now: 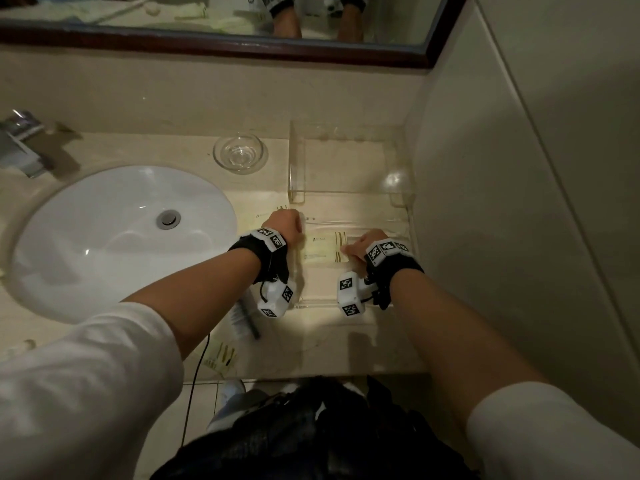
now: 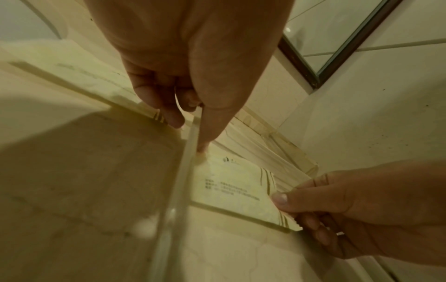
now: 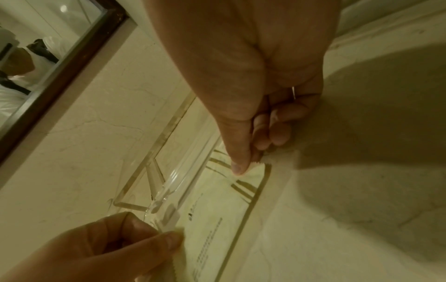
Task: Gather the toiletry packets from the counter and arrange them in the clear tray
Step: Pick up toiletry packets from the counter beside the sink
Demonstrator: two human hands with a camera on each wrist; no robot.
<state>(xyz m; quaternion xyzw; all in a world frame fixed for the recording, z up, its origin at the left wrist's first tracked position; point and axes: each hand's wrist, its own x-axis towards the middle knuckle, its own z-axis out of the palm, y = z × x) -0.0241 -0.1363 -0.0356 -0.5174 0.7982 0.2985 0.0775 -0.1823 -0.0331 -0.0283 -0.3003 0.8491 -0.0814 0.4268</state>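
A pale yellow toiletry packet point(image 1: 323, 249) lies inside the clear tray point(image 1: 381, 225) at the counter's right. My right hand point(image 1: 363, 245) pinches the packet's striped right end between thumb and fingers point(image 3: 263, 145). My left hand point(image 1: 284, 223) straddles the tray's left wall point(image 2: 183, 181). Its thumb is inside on the packet's point(image 2: 231, 190) left corner and its fingers point(image 2: 172, 116) are outside. A second packet point(image 2: 96, 76) lies just outside that wall, under the left fingers. A third packet point(image 1: 220, 355) lies near the counter's front edge.
The white sink point(image 1: 121, 237) fills the left of the counter, with a tap point(image 1: 20, 143) behind it. A glass bowl point(image 1: 240, 154) and a clear acrylic stand point(image 1: 346, 161) sit at the back. A dark-handled wrapped item point(image 1: 246, 317) lies under my left forearm. The tiled wall point(image 1: 485, 202) bounds the right.
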